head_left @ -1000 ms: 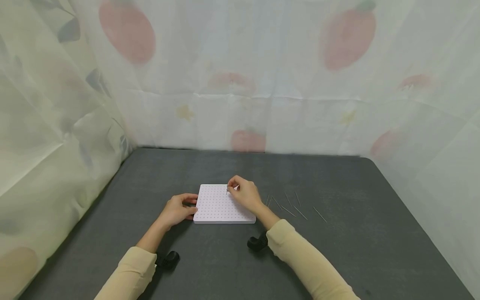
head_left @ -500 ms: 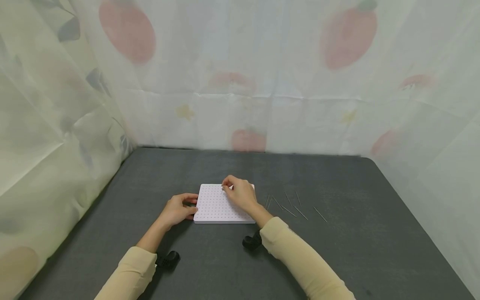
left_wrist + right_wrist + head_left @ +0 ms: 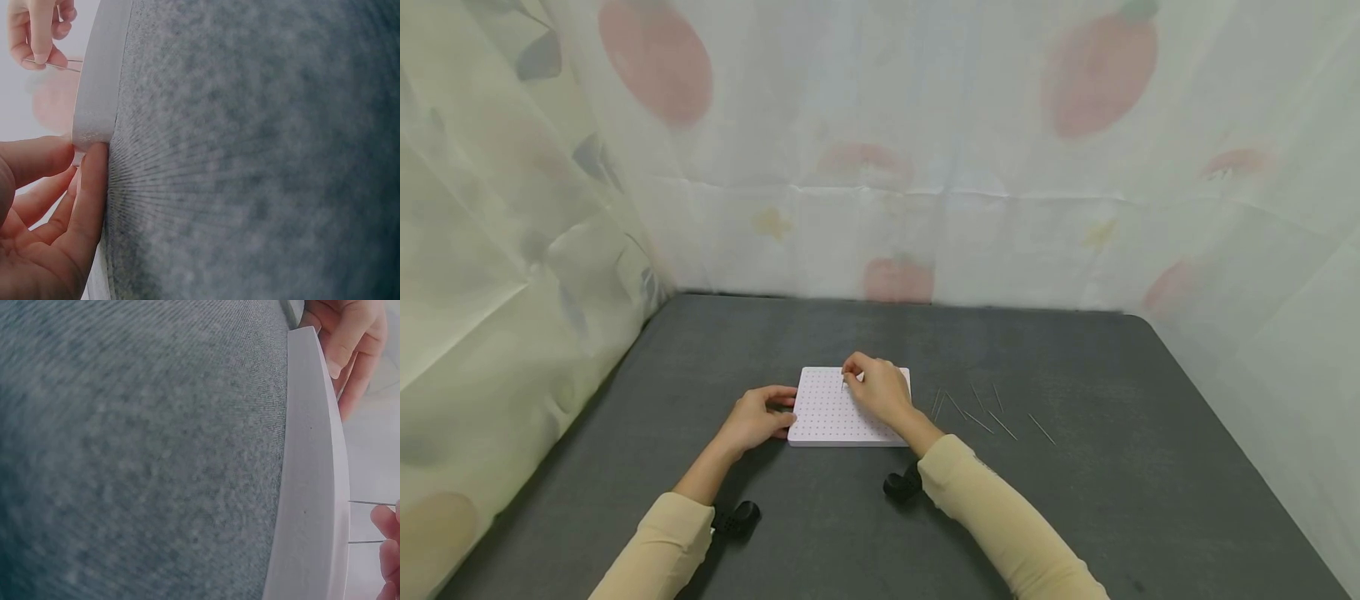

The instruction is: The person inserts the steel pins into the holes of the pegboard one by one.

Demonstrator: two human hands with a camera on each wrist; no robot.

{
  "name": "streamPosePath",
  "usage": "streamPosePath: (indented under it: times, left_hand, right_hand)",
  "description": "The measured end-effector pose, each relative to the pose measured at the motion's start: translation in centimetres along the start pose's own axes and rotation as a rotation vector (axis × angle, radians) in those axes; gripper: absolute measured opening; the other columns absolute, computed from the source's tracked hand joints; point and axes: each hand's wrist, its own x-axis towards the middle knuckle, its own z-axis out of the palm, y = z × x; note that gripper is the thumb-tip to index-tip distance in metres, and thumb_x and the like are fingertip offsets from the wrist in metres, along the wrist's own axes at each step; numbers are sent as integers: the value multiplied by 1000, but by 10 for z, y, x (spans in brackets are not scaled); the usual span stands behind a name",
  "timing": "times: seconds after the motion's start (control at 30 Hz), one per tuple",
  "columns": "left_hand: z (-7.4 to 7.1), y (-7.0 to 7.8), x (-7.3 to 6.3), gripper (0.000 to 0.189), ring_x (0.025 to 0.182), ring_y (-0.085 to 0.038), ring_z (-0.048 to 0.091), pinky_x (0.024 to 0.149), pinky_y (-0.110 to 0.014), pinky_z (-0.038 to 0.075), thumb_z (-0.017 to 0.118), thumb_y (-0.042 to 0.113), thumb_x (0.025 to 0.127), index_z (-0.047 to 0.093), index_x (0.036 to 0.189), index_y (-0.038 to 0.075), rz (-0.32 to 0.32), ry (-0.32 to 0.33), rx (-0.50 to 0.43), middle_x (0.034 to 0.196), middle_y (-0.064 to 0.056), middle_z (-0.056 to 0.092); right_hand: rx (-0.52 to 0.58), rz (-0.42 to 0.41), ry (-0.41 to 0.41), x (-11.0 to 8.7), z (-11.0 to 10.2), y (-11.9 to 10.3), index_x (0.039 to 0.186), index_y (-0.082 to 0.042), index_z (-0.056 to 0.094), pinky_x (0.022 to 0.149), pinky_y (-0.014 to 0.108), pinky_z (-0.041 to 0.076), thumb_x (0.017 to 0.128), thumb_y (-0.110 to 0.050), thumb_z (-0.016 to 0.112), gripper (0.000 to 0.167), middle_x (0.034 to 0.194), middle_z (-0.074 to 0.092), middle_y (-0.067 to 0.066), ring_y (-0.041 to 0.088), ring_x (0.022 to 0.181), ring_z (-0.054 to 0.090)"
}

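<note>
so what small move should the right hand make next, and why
Probably ease the pin gently down into the board: the right hand pinches it above the hole-dotted top, lower end pointing down, while the left hand holds the board's left edge. Whether the tip already sits in a hole is too small to tell.

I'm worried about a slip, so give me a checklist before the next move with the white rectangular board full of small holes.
1. White rectangular board lying flat on the dark grey tabletop: ok.
2. Left hand touching the board's left edge: ok.
3. Thin silvery metal pin pinched in the right hand: ok.
4. Pin's tip seated in a hole: cannot tell, too small.
5. Whole hole grid visible from the head view: not ok, the right hand covers part.
6. Loose silvery pins lying right of the board: ok.
</note>
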Motion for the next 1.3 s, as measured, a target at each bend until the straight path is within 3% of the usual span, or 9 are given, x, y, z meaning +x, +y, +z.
streamPosePath:
  times: [0.57,1.3]
  left_hand:
    - [-1,0,0,44,80,-18,64,63,-31,57,64,0,81,53,124,-3,11,-5,-2,111,-21,57]
    - [0,-1,1,45,81,-17,64,62,-30,57,64,0,81,52,125,-3,2,-4,-4,113,-20,57]
  right_hand:
    - [-51,-41,-23,-1,-2,-1,90,-22,65,50,18,35,87,-21,60,5,83,67,-10,6,61,47]
    - [-83,-69,-59,-3,1,-2,90,-22,65,46,18,34,87,-20,60,6,83,67,-8,7,59,45]
